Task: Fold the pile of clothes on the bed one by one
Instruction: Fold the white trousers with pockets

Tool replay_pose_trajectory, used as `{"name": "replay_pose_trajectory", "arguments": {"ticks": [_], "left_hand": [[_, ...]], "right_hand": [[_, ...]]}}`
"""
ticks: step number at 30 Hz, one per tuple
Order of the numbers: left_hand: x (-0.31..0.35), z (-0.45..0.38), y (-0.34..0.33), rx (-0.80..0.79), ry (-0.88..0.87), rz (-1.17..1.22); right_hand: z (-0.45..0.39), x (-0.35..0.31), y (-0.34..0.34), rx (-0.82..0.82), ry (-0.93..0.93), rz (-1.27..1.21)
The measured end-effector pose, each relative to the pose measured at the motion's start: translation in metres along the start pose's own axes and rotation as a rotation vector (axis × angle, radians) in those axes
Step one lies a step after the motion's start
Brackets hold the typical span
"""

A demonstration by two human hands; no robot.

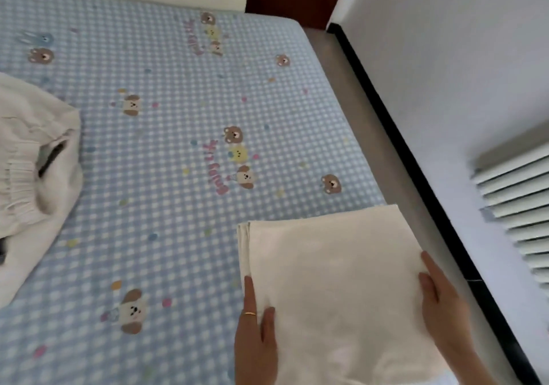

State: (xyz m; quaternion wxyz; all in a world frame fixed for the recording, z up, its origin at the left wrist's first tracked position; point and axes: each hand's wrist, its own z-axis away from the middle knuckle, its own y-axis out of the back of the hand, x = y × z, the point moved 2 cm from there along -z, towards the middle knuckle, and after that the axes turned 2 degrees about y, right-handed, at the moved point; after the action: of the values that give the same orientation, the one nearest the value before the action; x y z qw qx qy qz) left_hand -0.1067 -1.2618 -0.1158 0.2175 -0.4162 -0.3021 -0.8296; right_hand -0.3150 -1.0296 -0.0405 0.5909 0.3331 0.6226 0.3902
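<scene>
Near the right edge of the bed (178,87), a folded white garment (326,265) is held flat between both hands. The left hand (255,334) is laid along its left edge, fingers mostly straight, thumb resting on top; whether the fingers are tucked beneath the cloth cannot be told. The right hand (442,301) is set against the right edge in the same manner, thumb on top. Such a hold is presumably meant to keep the folds square while the piece is set down (or slid aside). The remaining pile of clothes (32,170), white and rumpled, is left well apart at the left edge, seemingly kept clear of finished work.
</scene>
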Motion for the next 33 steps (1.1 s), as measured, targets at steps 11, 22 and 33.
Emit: {"name": "replay_pose_trajectory", "arguments": {"ticks": [11, 22, 33], "left_hand": [[-0.004, -0.013, -0.106, -0.009, 0.002, -0.100], [0.003, -0.027, -0.133, 0.020, -0.455, -0.828], [-0.055, -0.064, -0.166, -0.127, -0.366, -0.960]], "right_hand": [[-0.072, 0.111, -0.034, -0.036, 0.013, -0.074], [-0.082, 0.069, -0.074, -0.283, 0.350, 0.488], [-0.080, 0.087, -0.114, -0.397, 0.289, 0.412]]}}
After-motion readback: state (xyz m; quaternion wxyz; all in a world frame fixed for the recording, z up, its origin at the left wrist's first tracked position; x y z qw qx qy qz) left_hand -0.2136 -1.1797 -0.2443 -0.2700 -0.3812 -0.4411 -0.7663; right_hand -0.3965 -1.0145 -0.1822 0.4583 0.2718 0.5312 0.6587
